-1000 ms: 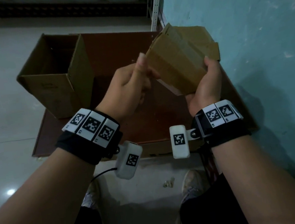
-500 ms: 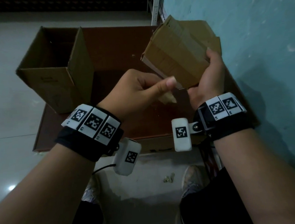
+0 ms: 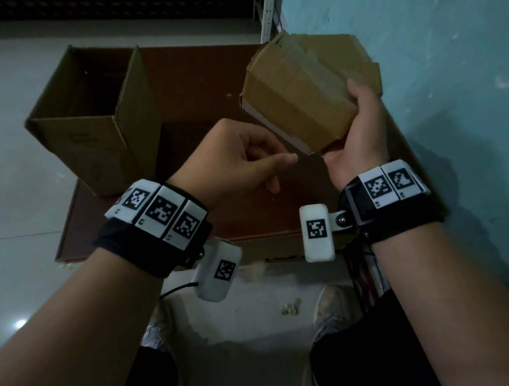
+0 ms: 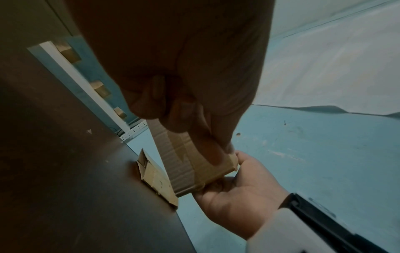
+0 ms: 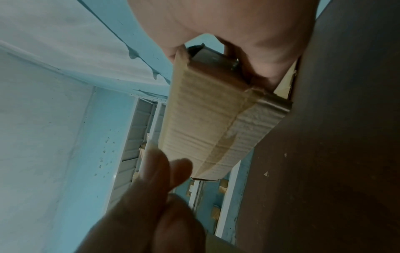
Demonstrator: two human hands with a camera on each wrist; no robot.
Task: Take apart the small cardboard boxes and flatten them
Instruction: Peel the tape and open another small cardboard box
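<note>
My right hand (image 3: 360,123) grips a small brown cardboard box (image 3: 297,98), still closed up and striped with tape, tilted in the air over the table's right side. Its thumb lies on the box's near end; the fingers are hidden behind. My left hand (image 3: 287,161) is just below the box's lower corner, thumb and forefinger pinching a thin strip of clear tape (image 5: 151,143). In the left wrist view the fingertips (image 4: 212,150) sit against the box (image 4: 184,164), close to the right hand (image 4: 238,188). The right wrist view shows the box's taped seam (image 5: 216,119).
A larger open cardboard box (image 3: 89,120) stands on the left of the dark brown table (image 3: 218,214). Flattened cardboard (image 3: 358,53) lies on the far right of the table. A blue wall (image 3: 452,86) is close on the right, with a white shelf post (image 3: 267,9) behind.
My left hand left the box's upper edge and drew down toward me, pinching tape. My right hand lifted the box slightly up and to the right.
</note>
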